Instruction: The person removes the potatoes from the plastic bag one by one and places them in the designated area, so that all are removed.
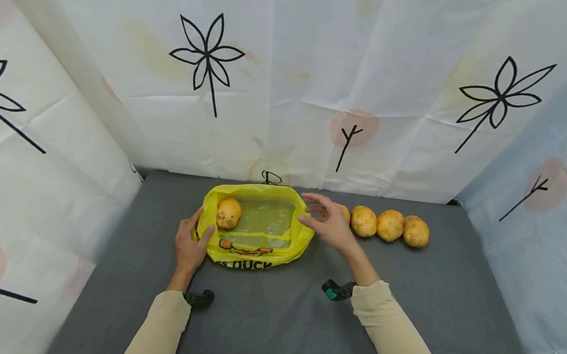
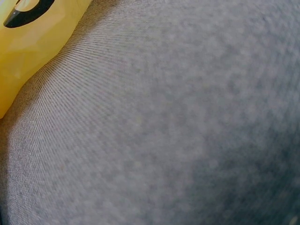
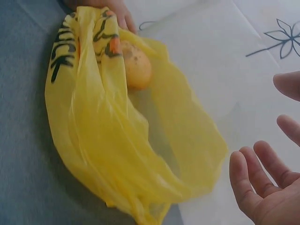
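A yellow plastic bag (image 1: 297,247) with black print lies with its mouth spread wide on the dark cloth. Inside, at its left end, sits one potato (image 1: 229,213). My left hand (image 1: 190,248) holds the bag's left rim, thumb on the near side and fingers along the outer edge. Beside the right rim hovers my right hand (image 1: 329,222), its fingers spread and nothing between them. In the right wrist view, those fingers (image 3: 262,180) stand apart from the yellow plastic. Only a lower part of the bag (image 2: 37,47) appears in the left wrist view.
A row of potatoes (image 1: 390,225) lies to the right of the bag, the leftmost partly hidden behind my right hand. Dark grey cloth (image 1: 269,324) covers the table. White patterned sheets (image 1: 292,86) hang behind and at both sides.
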{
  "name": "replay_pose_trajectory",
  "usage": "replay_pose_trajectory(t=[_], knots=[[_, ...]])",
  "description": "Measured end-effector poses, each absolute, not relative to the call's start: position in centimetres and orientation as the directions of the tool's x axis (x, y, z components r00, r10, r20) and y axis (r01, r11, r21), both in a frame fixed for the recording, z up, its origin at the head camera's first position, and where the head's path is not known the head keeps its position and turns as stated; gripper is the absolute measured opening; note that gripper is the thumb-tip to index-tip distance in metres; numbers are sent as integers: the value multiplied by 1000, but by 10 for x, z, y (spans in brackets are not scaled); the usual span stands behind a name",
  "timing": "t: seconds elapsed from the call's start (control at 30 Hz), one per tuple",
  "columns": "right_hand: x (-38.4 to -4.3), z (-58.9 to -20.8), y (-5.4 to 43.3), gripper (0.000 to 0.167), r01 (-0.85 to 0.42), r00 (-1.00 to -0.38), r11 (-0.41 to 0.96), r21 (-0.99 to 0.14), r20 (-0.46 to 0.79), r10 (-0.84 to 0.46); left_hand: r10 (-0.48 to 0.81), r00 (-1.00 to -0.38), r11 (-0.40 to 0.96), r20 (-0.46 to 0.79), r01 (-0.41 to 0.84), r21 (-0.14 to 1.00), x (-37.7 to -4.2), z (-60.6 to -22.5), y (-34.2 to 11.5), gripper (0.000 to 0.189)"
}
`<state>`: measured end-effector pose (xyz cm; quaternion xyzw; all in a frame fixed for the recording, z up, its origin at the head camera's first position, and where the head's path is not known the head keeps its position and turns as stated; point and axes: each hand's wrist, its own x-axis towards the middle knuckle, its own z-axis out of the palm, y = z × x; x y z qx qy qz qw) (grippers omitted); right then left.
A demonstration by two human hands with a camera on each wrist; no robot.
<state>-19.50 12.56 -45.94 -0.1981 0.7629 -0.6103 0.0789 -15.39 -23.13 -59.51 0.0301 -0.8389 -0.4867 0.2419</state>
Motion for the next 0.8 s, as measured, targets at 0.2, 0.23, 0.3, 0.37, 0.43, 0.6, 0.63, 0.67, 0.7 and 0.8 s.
replay_pose_trajectory(t=[0.2, 0.23, 0.3, 0.37, 0.43, 0.6, 0.63, 0.67, 0.7, 0.8], knots=[[-199, -461, 107, 53, -205, -891, 151, -967, 121, -437, -282, -879, 530, 386, 193, 826, -154, -596, -232, 59], [-200, -462, 104, 53, -207, -889, 152, -966, 121, -441, -281, -878, 530, 386, 193, 825, -154, -596, -233, 59], [-201, -463, 98, 52, -212, -885, 160, -964, 120, -450, -283, -877, 527, 388, 195, 827, -154, -596, -233, 59], [-203, -465, 92, 53, -212, -881, 168, -963, 114, -459, -285, -875, 526, 391, 198, 827, -154, -597, -233, 59], [-205, -466, 86, 53, -212, -877, 172, -962, 110, -469, -286, -873, 523, 394, 202, 828, -155, -597, -234, 58], [-210, -470, 70, 55, -199, -868, 184, -963, 86, -490, -284, -876, 523, 390, 200, 829, -155, -597, -234, 58], [-211, -471, 67, 55, -190, -868, 188, -964, 76, -491, -283, -877, 521, 388, 199, 830, -155, -597, -234, 59], [-212, -473, 63, 56, -176, -867, 182, -968, 64, -494, -282, -878, 523, 386, 197, 829, -155, -596, -234, 59], [-214, -474, 59, 56, -161, -866, 178, -971, 53, -497, -281, -879, 523, 386, 197, 829, -155, -596, -234, 59], [-217, -477, 49, 57, -124, -866, 178, -976, 19, -500, -277, -880, 523, 385, 198, 829, -154, -595, -233, 59]])
